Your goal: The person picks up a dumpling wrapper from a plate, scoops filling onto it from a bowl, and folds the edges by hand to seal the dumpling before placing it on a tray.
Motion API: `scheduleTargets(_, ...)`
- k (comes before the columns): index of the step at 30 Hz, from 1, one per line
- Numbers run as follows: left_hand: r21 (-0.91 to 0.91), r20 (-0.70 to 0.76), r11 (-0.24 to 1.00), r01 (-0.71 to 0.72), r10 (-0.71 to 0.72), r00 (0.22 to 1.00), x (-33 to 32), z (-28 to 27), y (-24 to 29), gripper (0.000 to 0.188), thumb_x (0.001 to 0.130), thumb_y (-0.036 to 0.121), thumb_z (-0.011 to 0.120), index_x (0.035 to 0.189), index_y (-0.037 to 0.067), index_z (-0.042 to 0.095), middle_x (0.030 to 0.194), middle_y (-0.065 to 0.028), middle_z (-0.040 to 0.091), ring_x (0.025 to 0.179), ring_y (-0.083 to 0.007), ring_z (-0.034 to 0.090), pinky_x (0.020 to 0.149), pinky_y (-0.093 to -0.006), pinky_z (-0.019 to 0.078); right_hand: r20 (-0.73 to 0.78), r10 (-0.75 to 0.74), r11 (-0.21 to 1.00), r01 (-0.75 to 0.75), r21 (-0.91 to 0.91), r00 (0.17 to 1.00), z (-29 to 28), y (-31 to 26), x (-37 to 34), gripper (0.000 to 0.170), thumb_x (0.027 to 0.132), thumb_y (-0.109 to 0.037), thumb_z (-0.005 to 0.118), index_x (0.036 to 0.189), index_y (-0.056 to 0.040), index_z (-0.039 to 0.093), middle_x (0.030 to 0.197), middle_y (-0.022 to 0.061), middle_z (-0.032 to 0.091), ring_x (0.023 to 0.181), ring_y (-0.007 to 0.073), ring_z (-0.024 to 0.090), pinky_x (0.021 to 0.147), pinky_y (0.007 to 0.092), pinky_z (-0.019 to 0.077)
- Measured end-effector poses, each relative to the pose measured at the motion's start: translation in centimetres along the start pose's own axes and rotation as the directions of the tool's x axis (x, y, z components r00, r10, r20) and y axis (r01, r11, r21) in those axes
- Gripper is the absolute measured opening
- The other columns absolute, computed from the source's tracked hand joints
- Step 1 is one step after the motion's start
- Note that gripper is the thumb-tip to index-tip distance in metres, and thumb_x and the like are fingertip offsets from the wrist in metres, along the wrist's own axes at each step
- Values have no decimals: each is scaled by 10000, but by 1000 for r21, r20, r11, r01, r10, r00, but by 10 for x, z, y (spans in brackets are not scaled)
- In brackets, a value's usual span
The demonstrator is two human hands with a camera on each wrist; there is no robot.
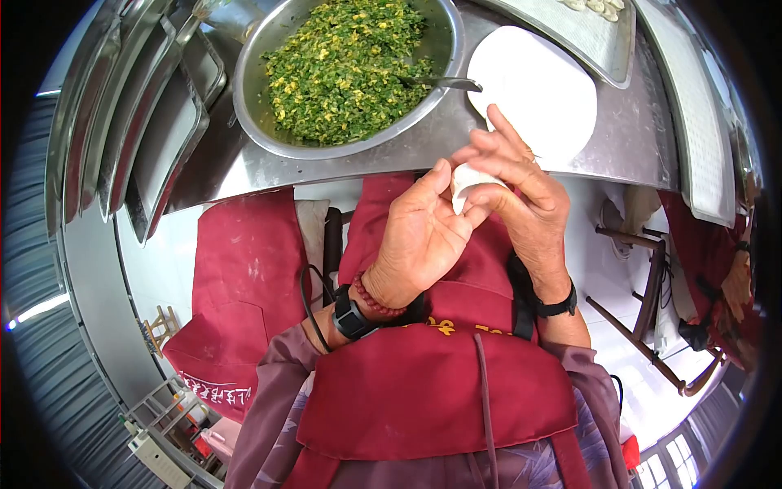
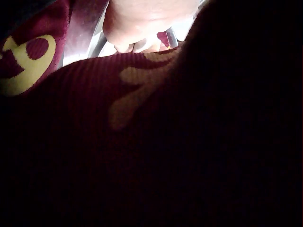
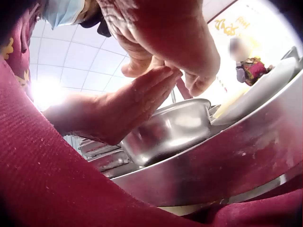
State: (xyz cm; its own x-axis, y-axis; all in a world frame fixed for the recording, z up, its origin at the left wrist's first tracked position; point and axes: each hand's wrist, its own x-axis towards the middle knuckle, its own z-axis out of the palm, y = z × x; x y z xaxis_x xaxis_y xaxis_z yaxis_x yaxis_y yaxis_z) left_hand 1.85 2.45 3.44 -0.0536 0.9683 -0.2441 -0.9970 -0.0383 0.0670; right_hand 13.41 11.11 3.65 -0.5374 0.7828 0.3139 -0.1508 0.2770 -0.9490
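Note:
Between both hands, in the head view, is a small white dumpling point(image 1: 463, 186) of folded dough, partly covered by fingers. My left hand point(image 1: 419, 232) holds it from the left, palm turned up, thumb beside the dough. From the right, my right hand point(image 1: 533, 191) pinches its edge with thumb and index finger, the other fingers raised. The hands are in front of the table edge, near a white plate point(image 1: 542, 90). In the right wrist view the fingers of both hands meet and the dough is hidden. The left wrist view is mostly dark cloth.
A steel bowl point(image 1: 247, 102) of chopped green and yellow filling stands on the metal table point(image 1: 623, 134), a spoon handle point(image 1: 444, 82) over its rim. At the far right, a tray point(image 1: 621, 69) carries several dumplings point(image 1: 599, 6). Metal trays point(image 1: 163, 138) lean at left; a wooden chair point(image 1: 652, 285) stands right.

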Motion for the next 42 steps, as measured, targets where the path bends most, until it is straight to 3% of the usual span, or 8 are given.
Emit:
scheduleTargets(5,36,-33,999,-8,10,999,2,4,-5,347,1043,219,399,1267,-18,516,1176,-86,574,1049,-152,536,1025,-357,421,16,-52,997,53,-61,999,-7,8,-2,123,767,-37,755,886,-64,736,1094,127,710,1342,266,462,1057,415,406)
scheduleTargets(11,158,-83,987,6,7,997,4,11,-1,399,1048,274,377,1281,-34,481,1241,-107,560,1165,-205,520,1022,-373,409,-77,174,980,-164,116,982,0,-6,-2,169,766,-109,750,929,-76,722,1189,106,679,1351,274,451,1082,424,306)
scheduleTargets(14,229,-205,973,30,19,979,7,16,1,442,1051,327,375,1262,-45,487,1180,-115,564,1087,-202,532,946,-347,438,147,85,985,-61,-162,985,-18,-4,4,212,747,-125,748,950,-92,699,1214,76,661,1353,299,440,1073,421,323)
scheduleTargets(17,340,-101,931,131,-102,990,7,19,8,516,1054,400,325,1275,-45,461,1207,-135,563,1119,-204,527,907,-341,438,418,11,937,136,-322,908,-31,-12,17,175,753,-125,737,918,-105,684,1169,68,662,1342,317,445,1045,423,349)
scheduleTargets(23,446,-168,848,285,-234,958,9,30,9,661,1044,498,236,1391,-52,356,1384,-188,450,1253,-269,481,1049,-401,402,612,-48,896,305,-324,790,-40,-10,22,63,756,-116,727,795,-111,677,1101,24,671,1332,309,459,983,423,380)
scheduleTargets(29,471,-221,824,316,-236,946,12,23,10,685,1021,554,257,1361,-22,406,1340,-166,506,1221,-267,503,1059,-426,376,543,-32,918,240,-316,839,-39,-2,11,112,747,-164,746,820,-105,685,1104,14,676,1327,315,462,983,414,382)
scheduleTargets(33,380,-154,860,341,-305,940,17,23,15,710,1021,552,283,1346,-66,414,1282,-159,537,1179,-237,518,997,-377,420,428,92,941,62,-333,899,-47,-18,13,213,753,-187,746,949,-117,700,1079,22,682,1227,268,551,985,404,392)
scheduleTargets(42,408,-184,833,373,-326,927,25,43,23,776,997,584,328,1388,-86,338,1358,-197,457,1268,-298,465,1113,-515,328,322,3,898,139,-417,947,-45,-26,26,146,769,-101,698,913,-120,718,1005,54,706,916,241,669,762,344,516)
